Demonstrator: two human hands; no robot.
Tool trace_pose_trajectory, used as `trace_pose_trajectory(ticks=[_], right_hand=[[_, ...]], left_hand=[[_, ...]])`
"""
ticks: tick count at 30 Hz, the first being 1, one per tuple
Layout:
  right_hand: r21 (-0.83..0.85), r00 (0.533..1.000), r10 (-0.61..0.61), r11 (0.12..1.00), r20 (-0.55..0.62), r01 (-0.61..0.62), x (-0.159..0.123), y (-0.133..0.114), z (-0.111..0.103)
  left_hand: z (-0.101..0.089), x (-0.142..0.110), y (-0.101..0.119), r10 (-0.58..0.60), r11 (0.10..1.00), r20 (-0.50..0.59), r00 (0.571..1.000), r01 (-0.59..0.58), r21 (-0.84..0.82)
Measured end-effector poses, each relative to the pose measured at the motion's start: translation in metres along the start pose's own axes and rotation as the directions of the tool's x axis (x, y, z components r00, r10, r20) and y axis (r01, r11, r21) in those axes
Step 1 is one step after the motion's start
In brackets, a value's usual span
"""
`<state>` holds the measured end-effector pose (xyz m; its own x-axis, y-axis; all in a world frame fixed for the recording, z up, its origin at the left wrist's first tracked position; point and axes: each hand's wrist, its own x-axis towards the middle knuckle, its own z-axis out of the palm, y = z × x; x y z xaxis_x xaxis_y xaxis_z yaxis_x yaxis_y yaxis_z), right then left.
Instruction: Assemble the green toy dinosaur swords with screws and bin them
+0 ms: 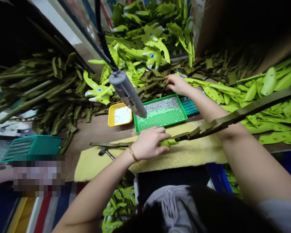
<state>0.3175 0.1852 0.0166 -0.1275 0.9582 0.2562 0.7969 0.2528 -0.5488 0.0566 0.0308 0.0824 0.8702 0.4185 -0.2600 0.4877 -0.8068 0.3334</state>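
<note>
My left hand (149,143) is closed round a toy piece with a bright green body and long olive-green parts (208,126) that lies across a yellow foam mat (184,155). My right hand (176,83) reaches far forward into a heap of small olive-green plastic parts (157,82), fingers curled on one of them. A grey electric screwdriver (128,92) hangs on a black coiled cable above the table, between both hands.
A green tray (163,118) holds small silver screws. Beside it stands a yellow dish (120,115) with white bits. Green dinosaur toy heads (152,53) pile up at the back, light green shells (269,84) right, olive strips (46,87) left. A teal basket (32,145) sits far left.
</note>
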Motion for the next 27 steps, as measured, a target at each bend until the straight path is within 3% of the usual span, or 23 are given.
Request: trace_pose_trajectory(ticks=[1,3,5,7,8,10,11,13,15,17,20,24,27], right_hand=[[0.074,0.994,0.051,0.996,-0.102,-0.043,-0.004,0.002,-0.006],[0.281,0.934,0.225,0.949,-0.278,-0.145,-0.027,0.009,-0.030],[0.514,0.820,0.448,0.827,-0.355,-0.230,-0.067,0.017,-0.060],[0.691,0.651,0.660,0.668,-0.375,-0.278,-0.118,0.019,-0.087],[0.738,0.603,0.725,0.598,-0.332,-0.312,-0.143,0.016,-0.096],[0.740,0.624,0.728,0.580,-0.282,-0.342,-0.187,0.000,-0.102],[0.716,0.684,0.701,0.583,-0.203,-0.384,-0.202,-0.013,-0.098],[0.517,0.886,0.460,0.747,0.052,-0.418,-0.217,-0.045,-0.082],[0.296,0.967,0.225,0.921,0.124,-0.252,-0.215,-0.075,-0.061],[0.118,0.984,0.145,0.981,0.101,-0.157,-0.204,-0.095,-0.042],[0.004,0.983,0.184,0.983,-0.021,-0.184,-0.192,-0.105,-0.026],[0.032,0.950,0.246,0.969,-0.194,-0.245,-0.198,-0.107,-0.010],[0.160,0.886,0.309,0.950,-0.346,-0.268,-0.210,-0.108,0.007]], left_hand=[[0.000,0.002,-0.001,-0.007,1.000,-0.004,1.000,0.007,-0.006],[-0.003,0.007,-0.006,-0.035,0.999,-0.015,0.999,0.035,-0.019],[-0.007,0.015,-0.012,-0.077,0.996,-0.033,0.996,0.076,-0.047],[-0.012,0.025,-0.017,-0.120,0.989,-0.034,0.992,0.117,-0.088],[-0.014,0.030,-0.020,-0.141,0.984,-0.027,0.990,0.137,-0.111],[-0.017,0.039,-0.024,-0.175,0.973,-0.003,0.984,0.173,-0.153],[-0.018,0.043,-0.024,-0.190,0.968,0.007,0.982,0.189,-0.167],[-0.018,0.049,-0.024,-0.205,0.963,0.015,0.979,0.205,-0.177],[-0.017,0.053,-0.021,-0.198,0.968,0.012,0.980,0.198,-0.151],[-0.017,0.055,-0.017,-0.191,0.976,0.006,0.982,0.191,-0.107],[-0.017,0.056,-0.012,-0.201,0.977,0.010,0.979,0.202,-0.064],[-0.017,0.057,-0.008,-0.219,0.975,0.002,0.976,0.219,-0.031],[-0.018,0.052,-0.005,-0.232,0.973,-0.034,0.972,0.232,-0.003]])
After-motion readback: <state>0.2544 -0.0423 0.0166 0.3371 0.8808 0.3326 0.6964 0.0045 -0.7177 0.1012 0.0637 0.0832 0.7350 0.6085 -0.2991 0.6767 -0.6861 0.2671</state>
